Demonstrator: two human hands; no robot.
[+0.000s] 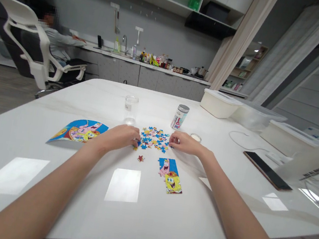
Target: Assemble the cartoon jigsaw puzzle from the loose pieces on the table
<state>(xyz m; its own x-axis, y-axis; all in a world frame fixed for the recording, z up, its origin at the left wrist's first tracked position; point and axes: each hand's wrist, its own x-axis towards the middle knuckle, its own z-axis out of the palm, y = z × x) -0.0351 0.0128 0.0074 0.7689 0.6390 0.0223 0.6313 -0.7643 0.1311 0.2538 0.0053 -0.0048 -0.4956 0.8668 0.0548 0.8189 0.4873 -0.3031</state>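
Observation:
A loose heap of small jigsaw pieces, mostly blue, lies between my two hands on the white table. My left hand is at the heap's left edge, its fingers closed on a blue puzzle piece. At the right edge, my right hand has curled fingers pinched at another blue piece, partly hidden by them. Nearer to me lies a joined part of the puzzle with a pink and a yellow cartoon figure. A single reddish-brown piece lies apart. Left of my left hand is a curved picture sheet.
Beyond the heap stand a clear jar and a silver-lidded picture canister. A round lid lies behind my right hand. To the right are a phone, a cable and storage boxes. A person sits at the far-left counter.

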